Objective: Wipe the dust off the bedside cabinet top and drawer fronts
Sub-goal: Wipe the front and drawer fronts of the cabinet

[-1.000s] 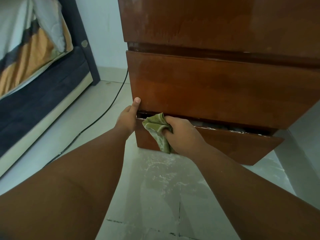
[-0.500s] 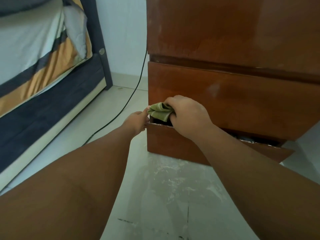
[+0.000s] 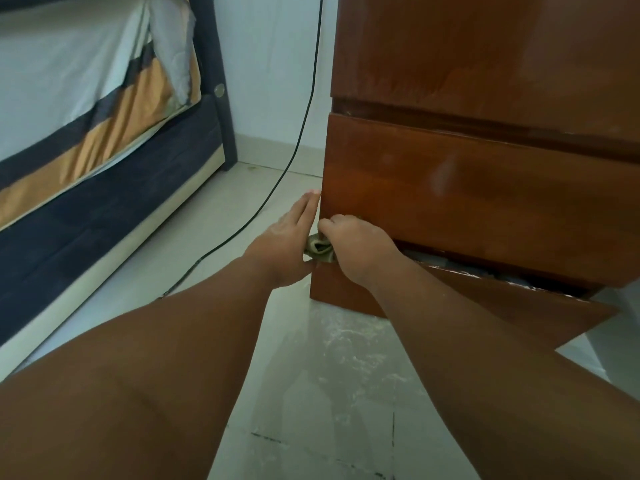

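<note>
The brown wooden bedside cabinet (image 3: 485,81) fills the upper right. Its middle drawer front (image 3: 485,202) is closed; the bottom drawer (image 3: 519,306) hangs crooked, pulled out at its right end with a dark gap above it. My right hand (image 3: 356,247) is shut on a small green cloth (image 3: 317,249) at the left end of that gap, at the cabinet's lower left corner. My left hand (image 3: 284,237) lies flat with fingers straight against the cabinet's left side edge, touching the cloth. The cabinet top is out of view.
A black cable (image 3: 298,140) runs down the white wall and across the pale floor left of the cabinet. A bed (image 3: 86,133) with a dark frame and striped sheet stands at the left. White dusty smears (image 3: 346,358) mark the floor in front of the cabinet.
My right hand has slid the cloth left along the gap to the cabinet's corner. My left hand has flattened against the cabinet's side. The view has shifted left.
</note>
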